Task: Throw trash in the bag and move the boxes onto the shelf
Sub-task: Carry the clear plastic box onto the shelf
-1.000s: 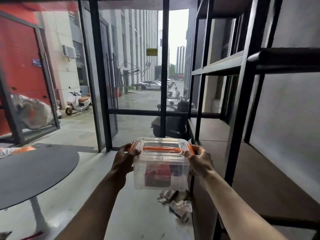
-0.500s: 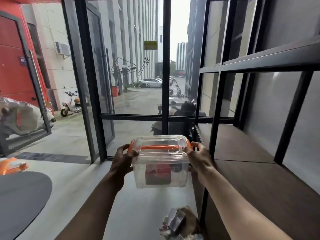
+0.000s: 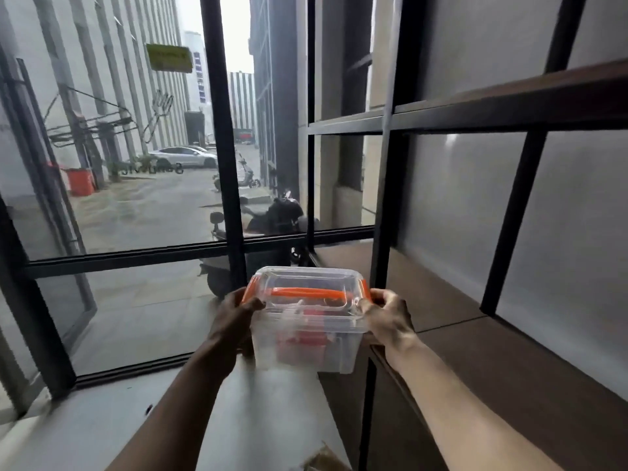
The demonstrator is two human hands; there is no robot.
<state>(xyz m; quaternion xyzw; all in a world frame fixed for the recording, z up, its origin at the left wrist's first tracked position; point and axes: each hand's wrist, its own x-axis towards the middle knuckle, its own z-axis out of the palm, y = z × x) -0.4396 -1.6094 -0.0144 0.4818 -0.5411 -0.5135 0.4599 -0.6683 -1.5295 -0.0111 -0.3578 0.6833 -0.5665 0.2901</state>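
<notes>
I hold a clear plastic box (image 3: 306,338) with an orange handle and orange side latches in front of me. Something red lies inside it. My left hand (image 3: 234,321) grips its left end and my right hand (image 3: 387,317) grips its right end. The box hangs in the air at the left front corner of the brown shelf board (image 3: 492,365), level with it and touching nothing. The black metal shelf frame (image 3: 384,198) rises just behind and to the right of the box.
A higher shelf board (image 3: 509,103) runs across the upper right. A glass wall with black bars (image 3: 224,164) stands ahead, with scooters and a street outside. Pale floor (image 3: 238,419) lies below, and a scrap of crumpled trash (image 3: 323,462) shows at the bottom edge.
The box has moved up and to the right, closer to the shelf. The view has turned right, so the round table has left the frame and the trash has nearly done so.
</notes>
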